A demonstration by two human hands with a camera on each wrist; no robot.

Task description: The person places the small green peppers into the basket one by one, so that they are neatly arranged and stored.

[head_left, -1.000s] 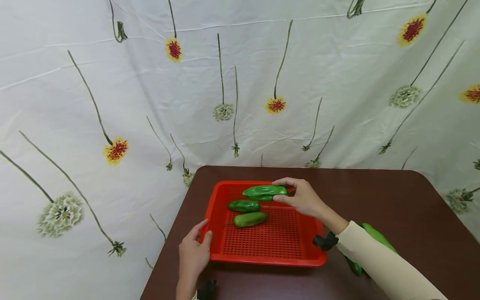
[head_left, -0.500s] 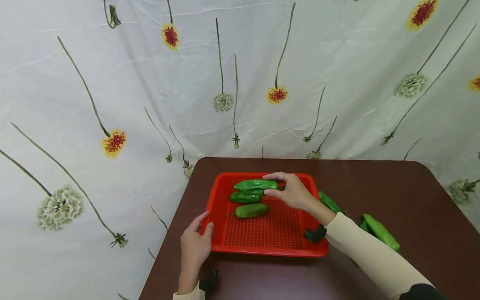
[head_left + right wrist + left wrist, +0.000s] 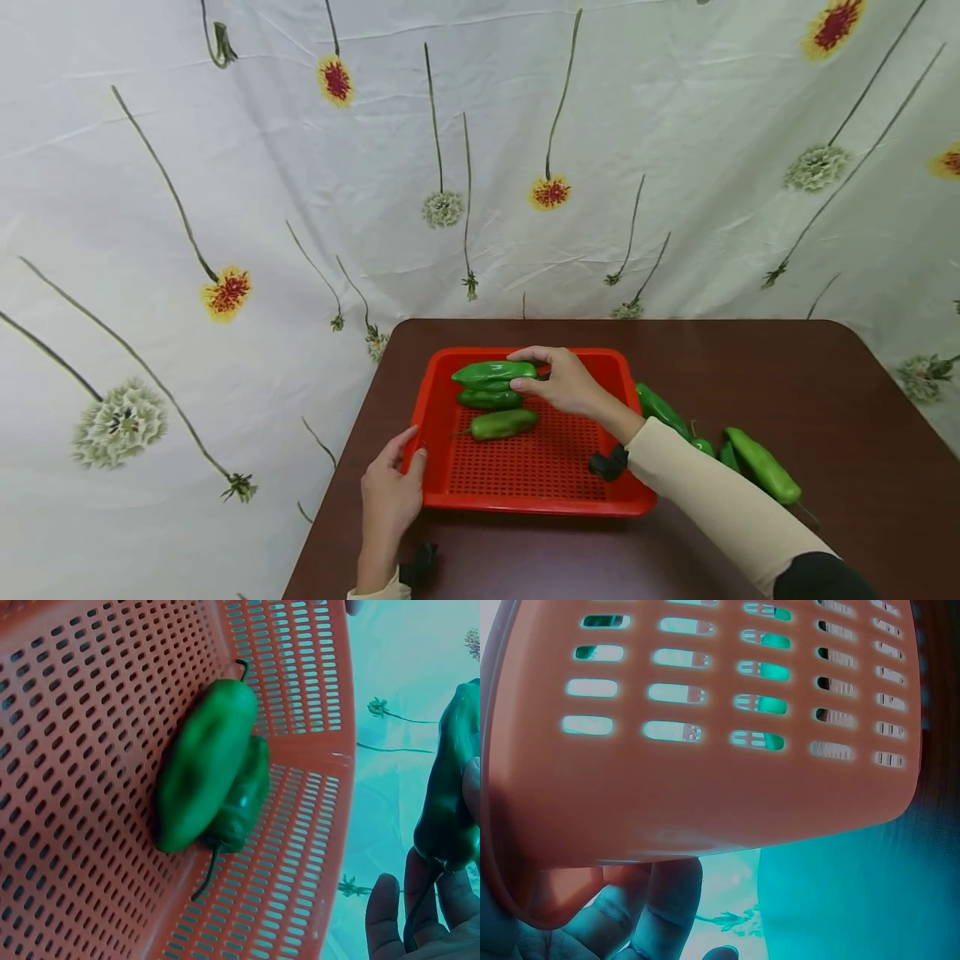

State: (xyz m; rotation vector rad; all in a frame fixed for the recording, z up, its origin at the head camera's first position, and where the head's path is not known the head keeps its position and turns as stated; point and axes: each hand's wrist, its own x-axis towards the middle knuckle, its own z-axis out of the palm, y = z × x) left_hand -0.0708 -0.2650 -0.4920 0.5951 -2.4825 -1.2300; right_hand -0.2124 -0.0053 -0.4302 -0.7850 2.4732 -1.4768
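My right hand (image 3: 564,385) pinches a long green pepper (image 3: 486,372) near its stem end, over the far-left part of a red perforated plastic basket (image 3: 540,503). In the right wrist view the held pepper (image 3: 447,787) is at the right edge, its stem curving past my fingers. Two more green peppers, a darker one (image 3: 489,400) and a lighter one (image 3: 504,425), lie side by side in the basket. At the basket's left rim, my left hand (image 3: 392,493) grips with thumb and fingers. The left wrist view shows its fingers (image 3: 671,907) curled beside the basket's lip.
Several green peppers (image 3: 765,468) lie on the dark brown table (image 3: 735,358) right of the basket, partly hidden by my right sleeve (image 3: 720,492). A white cloth with printed flowers (image 3: 480,167) hangs behind the table. Dark straps (image 3: 609,463) circle my wrists.
My right hand has carried the pepper leftward over the basket. More peppers on the table now show past the right sleeve. The left hand keeps its grip on the rim.
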